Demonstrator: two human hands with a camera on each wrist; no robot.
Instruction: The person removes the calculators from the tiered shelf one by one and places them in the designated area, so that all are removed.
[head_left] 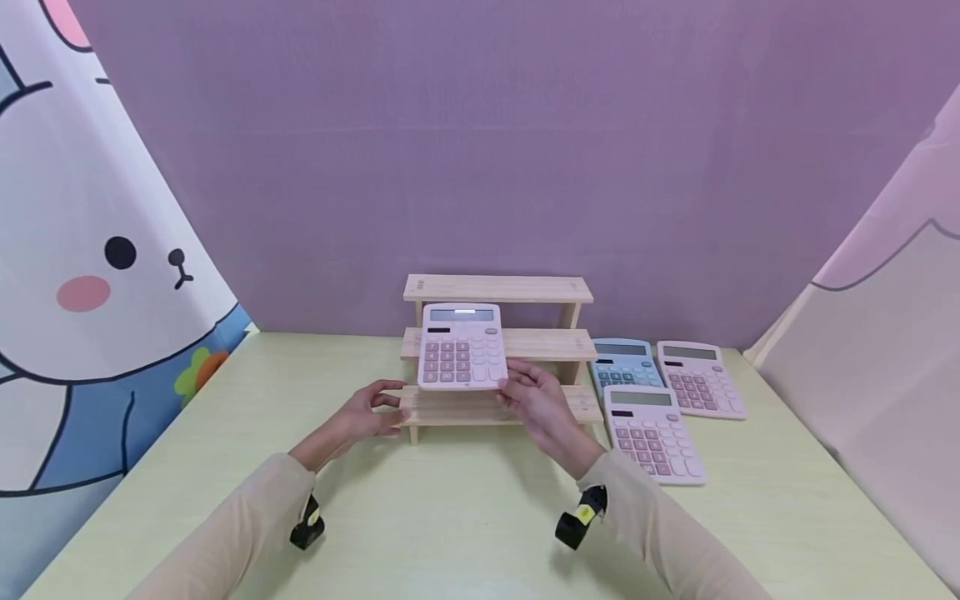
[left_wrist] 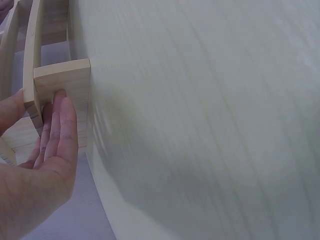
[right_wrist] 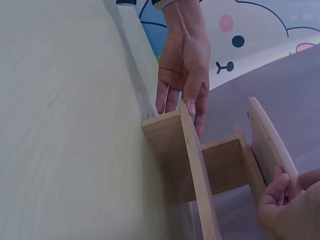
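Calculator placement on stepped rack, centre of the head view. Your right hand (head_left: 542, 402) pinches the lower right corner of the pink desk calculator with pale keys (head_left: 461, 346), thumb and fingers curled on its edge. The calculator stands tilted, its foot on the lowest step of the three-tier pale wooden stepped rack (head_left: 498, 290), its back leaning toward the middle step, left of the rack's centre.

Your left hand (head_left: 365, 414) rests with straight fingers against the rack's left end; the left wrist view shows the fingertips (left_wrist: 59, 100) flat on the side panel, holding nothing.

Judgement for a clean placement: keep the left hand bracing the rack so it does not slide on the pale green tabletop (head_left: 465, 517). Settle the calculator's lower edge fully on the step before you loosen the pinch, and check that its back touches the middle step, otherwise it may tip forward.

At right of the frame lie one blue calculator (head_left: 622, 361) and two more pink calculators (head_left: 701, 379), (head_left: 654, 433), flat on the table, just beside the rack and each other.
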